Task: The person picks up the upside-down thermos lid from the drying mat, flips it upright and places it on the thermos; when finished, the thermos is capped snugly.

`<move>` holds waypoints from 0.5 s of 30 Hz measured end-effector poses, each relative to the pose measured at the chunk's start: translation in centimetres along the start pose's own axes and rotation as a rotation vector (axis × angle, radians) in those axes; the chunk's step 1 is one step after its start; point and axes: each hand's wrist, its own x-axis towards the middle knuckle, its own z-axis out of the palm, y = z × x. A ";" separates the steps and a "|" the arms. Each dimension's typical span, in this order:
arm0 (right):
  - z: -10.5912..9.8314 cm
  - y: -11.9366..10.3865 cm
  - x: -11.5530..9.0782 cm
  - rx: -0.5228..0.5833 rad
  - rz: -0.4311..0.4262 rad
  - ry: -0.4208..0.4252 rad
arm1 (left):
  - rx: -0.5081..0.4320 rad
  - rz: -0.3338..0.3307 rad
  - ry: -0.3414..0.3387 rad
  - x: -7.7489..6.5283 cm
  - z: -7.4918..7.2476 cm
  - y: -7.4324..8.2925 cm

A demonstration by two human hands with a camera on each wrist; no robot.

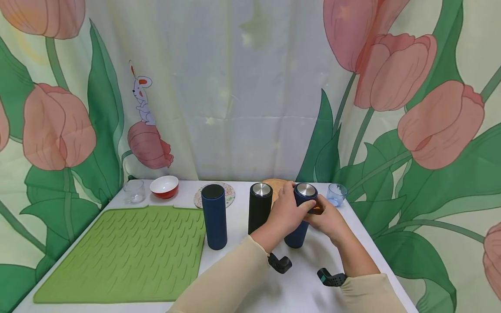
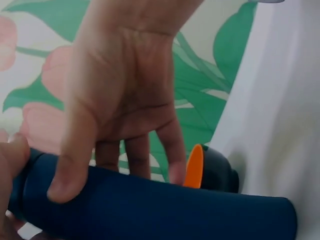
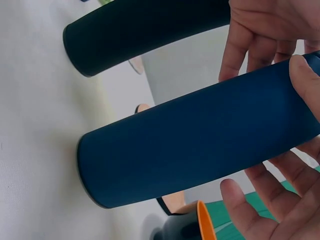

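Observation:
A dark blue thermos bottle (image 1: 296,237) with a silver-topped lid stands at the right. My left hand (image 1: 287,209) grips it near the top, thumb across its front. From the other side my right hand (image 1: 326,219) reaches toward it, fingers extended behind the bottle. In the right wrist view that right hand's thumb (image 3: 234,192) shows just off the bottle's edge. A black thermos bottle (image 1: 258,213) stands left of the gripped one, partly behind my left forearm. Farther left is another blue bottle (image 1: 214,221) with a dark top.
A green ridged mat (image 1: 129,256) covers the left side. Along the back are a clear glass (image 1: 134,191), a red-and-white bowl (image 1: 164,187), a floral round mat (image 1: 231,193), a wooden disc (image 1: 274,183) and a bluish glass (image 1: 336,194). An orange-lined dark bowl (image 2: 212,170) sits behind the gripped bottle.

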 end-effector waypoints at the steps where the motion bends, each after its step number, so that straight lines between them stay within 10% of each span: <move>1: 0.0 0.0 0.1 0.001 -0.003 0.002 | -0.001 0.009 -0.019 0.0 -0.2 0.0; 9: 0.1 -0.3 0.1 0.003 0.026 -0.006 | 0.017 0.045 -0.109 0.0 -1.1 -0.5; 15: 0.1 -0.5 -0.2 0.005 0.018 -0.002 | 0.061 0.073 -0.050 0.5 -0.7 -0.5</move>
